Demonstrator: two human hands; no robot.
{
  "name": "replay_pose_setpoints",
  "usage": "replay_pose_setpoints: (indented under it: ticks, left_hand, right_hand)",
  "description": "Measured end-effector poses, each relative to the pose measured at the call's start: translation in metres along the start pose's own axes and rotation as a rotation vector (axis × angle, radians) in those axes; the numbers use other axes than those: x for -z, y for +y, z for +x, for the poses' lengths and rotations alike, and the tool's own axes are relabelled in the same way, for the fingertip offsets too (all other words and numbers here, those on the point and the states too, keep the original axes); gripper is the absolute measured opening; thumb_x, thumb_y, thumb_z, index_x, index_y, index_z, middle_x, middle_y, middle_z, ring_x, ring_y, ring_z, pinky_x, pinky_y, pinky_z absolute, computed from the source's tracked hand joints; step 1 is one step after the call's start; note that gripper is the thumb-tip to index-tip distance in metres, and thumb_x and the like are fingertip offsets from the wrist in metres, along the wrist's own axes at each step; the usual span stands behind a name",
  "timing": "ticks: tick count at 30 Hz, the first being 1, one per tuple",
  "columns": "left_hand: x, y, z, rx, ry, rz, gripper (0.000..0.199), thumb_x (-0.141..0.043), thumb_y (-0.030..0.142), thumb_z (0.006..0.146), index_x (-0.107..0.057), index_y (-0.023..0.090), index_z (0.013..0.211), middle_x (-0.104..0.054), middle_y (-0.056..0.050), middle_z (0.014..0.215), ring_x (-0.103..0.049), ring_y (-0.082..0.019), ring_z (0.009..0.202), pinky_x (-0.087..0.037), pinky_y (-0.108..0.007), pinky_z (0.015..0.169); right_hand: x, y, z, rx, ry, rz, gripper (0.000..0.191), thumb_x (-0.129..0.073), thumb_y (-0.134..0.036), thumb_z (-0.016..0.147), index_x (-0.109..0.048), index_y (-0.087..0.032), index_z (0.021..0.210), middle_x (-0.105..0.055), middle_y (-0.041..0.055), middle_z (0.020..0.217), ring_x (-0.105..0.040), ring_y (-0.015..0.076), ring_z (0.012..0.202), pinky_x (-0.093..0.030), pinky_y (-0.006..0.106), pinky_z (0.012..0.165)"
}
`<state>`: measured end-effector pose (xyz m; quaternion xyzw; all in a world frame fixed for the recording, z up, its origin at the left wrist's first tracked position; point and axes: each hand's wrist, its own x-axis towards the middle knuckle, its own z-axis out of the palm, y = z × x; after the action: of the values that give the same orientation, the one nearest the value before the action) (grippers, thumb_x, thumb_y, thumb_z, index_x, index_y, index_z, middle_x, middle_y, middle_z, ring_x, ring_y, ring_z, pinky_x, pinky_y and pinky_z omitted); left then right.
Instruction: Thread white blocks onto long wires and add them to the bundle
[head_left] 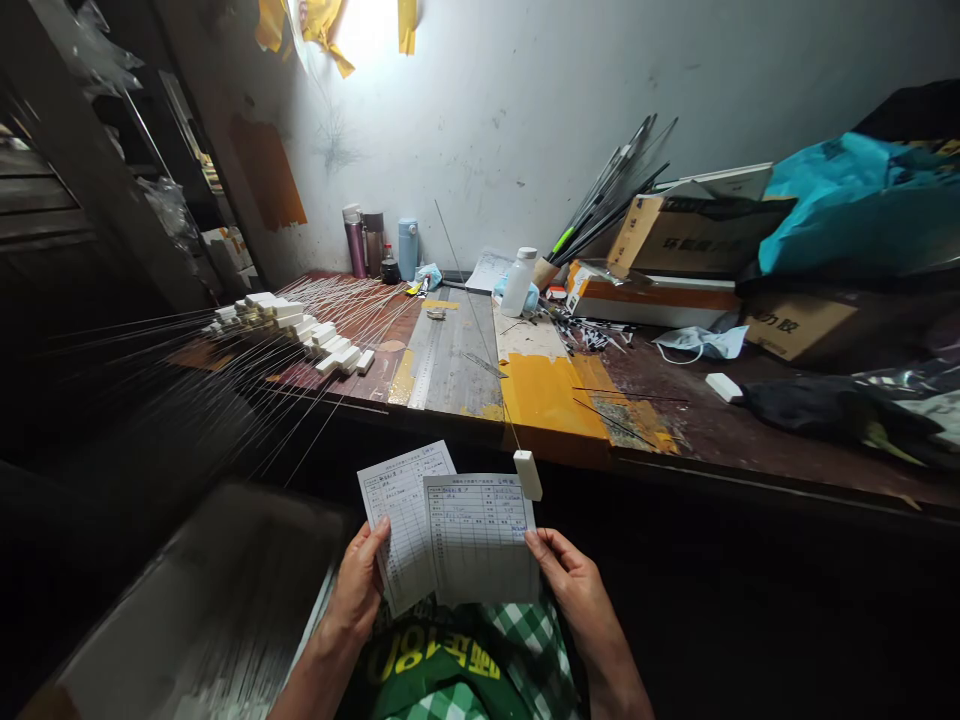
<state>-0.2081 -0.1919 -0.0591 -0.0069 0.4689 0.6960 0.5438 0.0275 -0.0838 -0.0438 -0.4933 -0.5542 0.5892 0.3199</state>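
Two printed forms with handwriting are held over my lap. My left hand [363, 572] pinches the left edge of one tilted paper form [397, 500]. The right edge of the other paper form [480, 550] is between the thumb and fingers of my right hand [566, 572]; this form overlaps the first. Just above my right hand, a white block [528, 475] with a long thin rod rising from it stands by the form's upper right corner. What supports the block cannot be made out.
On the table [457, 345], many white blocks [300, 325] with thin wires lie at left. Bottles [408, 248] stand by the wall, near a white bottle [519, 282]. Cardboard boxes [690, 240] and a mask [705, 342] are at right. A bin [202, 560] is lower left.
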Motion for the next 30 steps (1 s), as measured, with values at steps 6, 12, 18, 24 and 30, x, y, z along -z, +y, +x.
replay_pose_setpoints:
  ticks: [6,12,18,24,30]
  left_hand:
    - [-0.0009,0.0013,0.0,-0.005,-0.005,0.016,0.046,-0.077,0.032,0.072,-0.065,0.011,0.11,-0.071,-0.013,0.106,-0.068,-0.028,0.09,-0.054,-0.03,0.069]
    - [-0.0006,0.0005,0.0004,0.005,-0.005,0.007,0.044,-0.078,0.031,0.07,-0.066,0.01,0.107,-0.072,-0.012,0.103,-0.067,-0.029,0.093,-0.054,-0.031,0.072]
    - [-0.0021,0.001,-0.0001,0.005,-0.017,-0.01,0.041,-0.077,0.03,0.072,-0.066,0.01,0.106,-0.071,-0.012,0.105,-0.064,-0.03,0.103,-0.053,-0.032,0.08]
    - [0.0006,0.0018,0.0012,0.008,-0.017,-0.017,0.035,-0.072,0.026,0.077,-0.065,0.01,0.108,-0.072,-0.012,0.102,-0.063,-0.029,0.105,-0.053,-0.031,0.081]
    - [0.0049,0.0029,0.0056,-0.001,-0.025,-0.014,0.032,-0.069,0.024,0.08,-0.065,0.01,0.109,-0.072,-0.012,0.103,-0.064,-0.028,0.103,-0.053,-0.032,0.083]
  right_hand:
    - [0.0001,-0.0015,-0.0007,-0.009,0.011,0.001,0.039,-0.064,-0.057,0.078,-0.069,-0.019,0.086,-0.068,0.0042,0.083,-0.06,0.024,0.082,-0.047,0.029,0.071]
    - [0.0018,0.0034,0.0012,-0.013,0.0,-0.006,0.036,-0.063,-0.055,0.08,-0.068,-0.02,0.087,-0.067,0.0035,0.084,-0.057,0.0233,0.086,-0.045,0.029,0.075]
    - [0.0035,0.007,0.0039,-0.043,-0.008,0.006,0.038,-0.064,-0.056,0.079,-0.068,-0.019,0.088,-0.068,0.0042,0.086,-0.058,0.0233,0.084,-0.046,0.029,0.073]
    - [0.003,0.0036,0.0041,-0.036,0.003,-0.004,0.038,-0.064,-0.056,0.078,-0.069,-0.019,0.087,-0.068,0.0047,0.085,-0.059,0.0241,0.084,-0.046,0.029,0.072]
    - [0.0046,0.0055,0.0043,-0.045,-0.009,0.0,0.037,-0.064,-0.055,0.079,-0.069,-0.019,0.088,-0.068,0.0036,0.085,-0.058,0.0217,0.082,-0.046,0.026,0.07]
